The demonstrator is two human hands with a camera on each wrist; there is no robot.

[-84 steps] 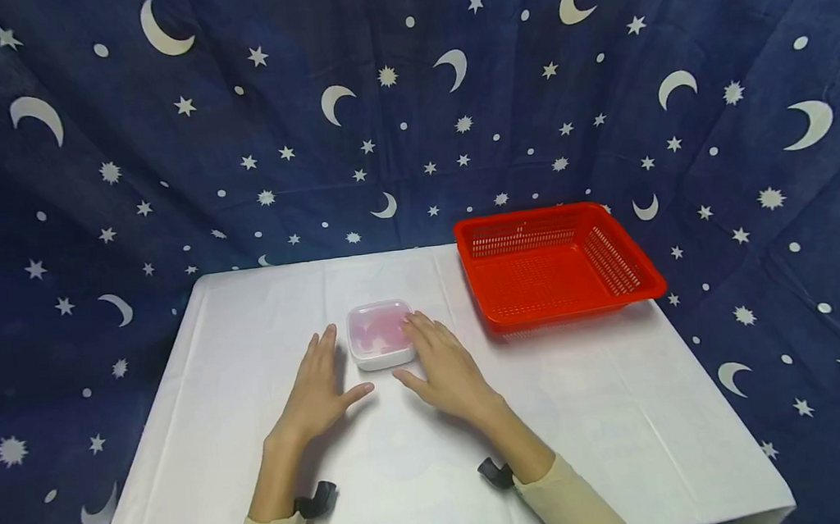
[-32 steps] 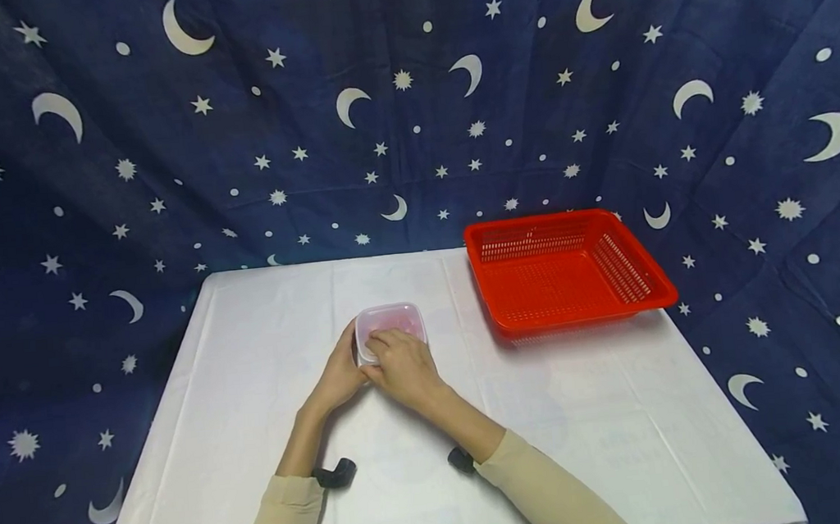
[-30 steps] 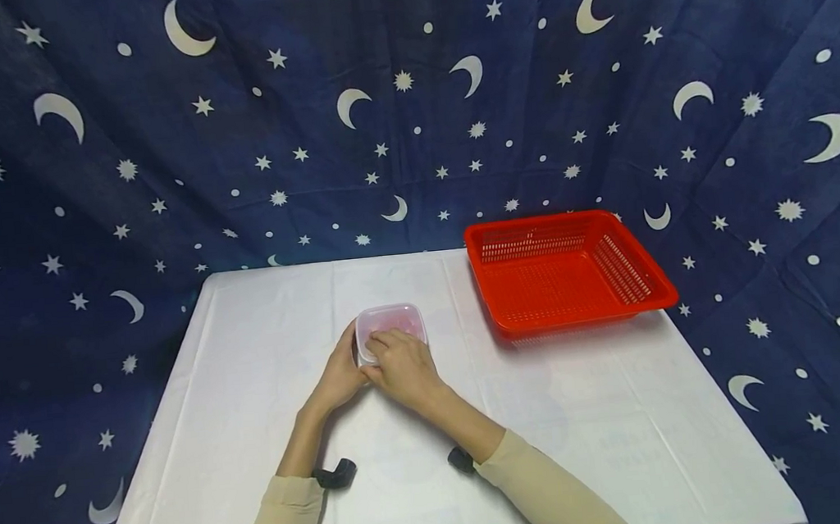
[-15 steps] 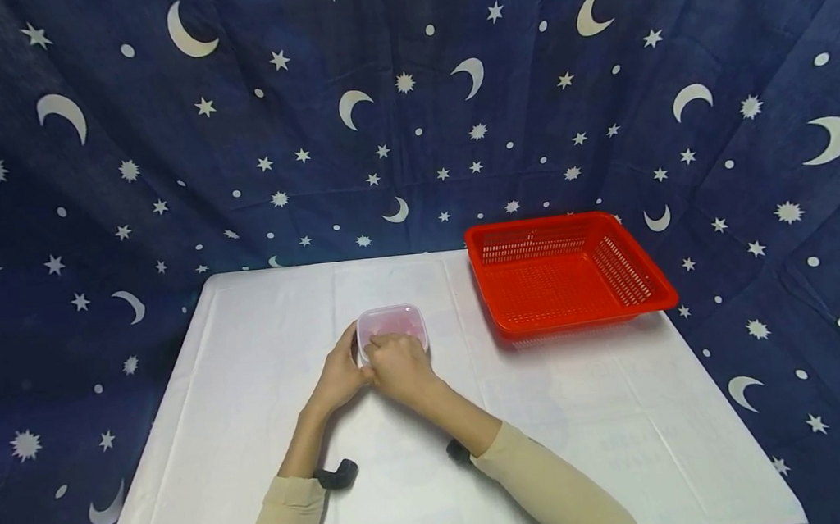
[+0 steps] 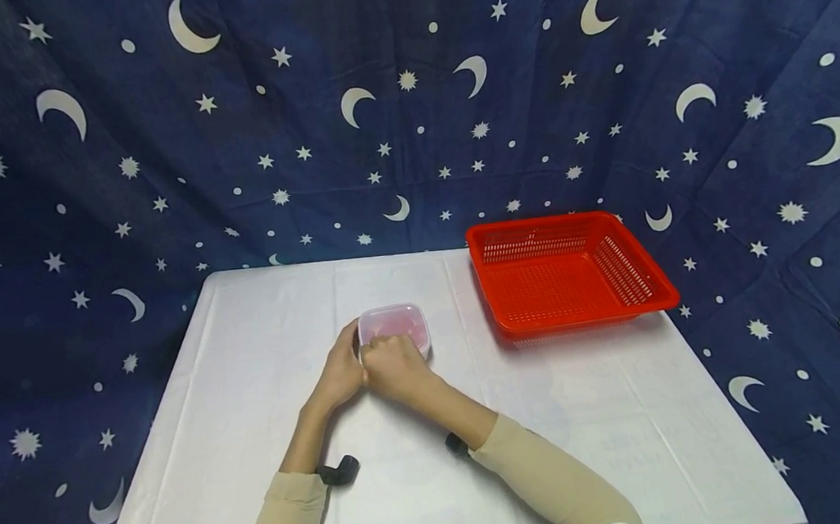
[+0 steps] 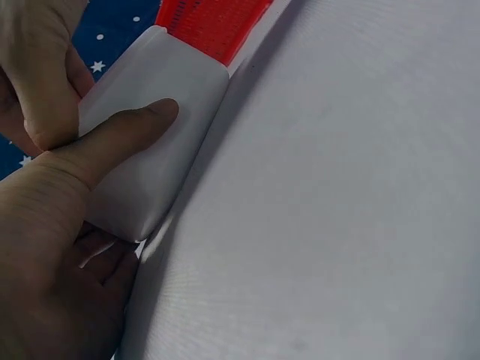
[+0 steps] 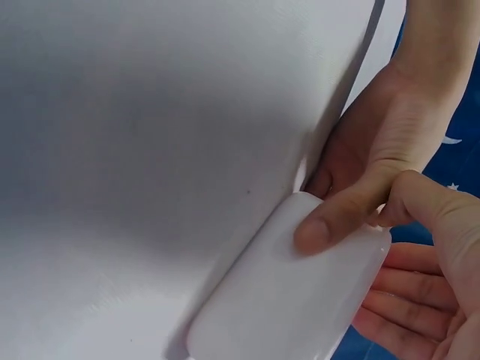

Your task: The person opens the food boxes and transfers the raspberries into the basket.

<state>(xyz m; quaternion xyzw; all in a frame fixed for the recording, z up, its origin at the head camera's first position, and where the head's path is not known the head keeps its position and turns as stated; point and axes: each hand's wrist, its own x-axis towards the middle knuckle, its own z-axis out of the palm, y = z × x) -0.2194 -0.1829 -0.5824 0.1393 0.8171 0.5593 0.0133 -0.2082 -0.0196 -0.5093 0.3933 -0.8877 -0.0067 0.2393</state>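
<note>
A small white food container (image 6: 150,187) with a translucent lid (image 5: 393,317) sits on the table, something pink showing through the lid. My left hand (image 5: 340,373) grips the container at its left side; in the left wrist view its thumb lies along the near wall and its fingers pass behind. My right hand (image 5: 399,368) is bent over the near left corner of the lid. Thumb and curled fingers pinch the lid's edge there, right beside my left thumb. In the right wrist view the other fingers of my right hand (image 7: 450,255) extend over the lid's side.
A red plastic basket (image 5: 562,284) with slotted walls stands at the table's back right. White cloth covers the table (image 5: 589,430). Behind it hangs a dark blue curtain (image 5: 289,99) with moons and stars.
Both hands have come in from beside the container to hold it. The right fingers, earlier spread over the lid, have curled and drawn back toward the near left corner.
</note>
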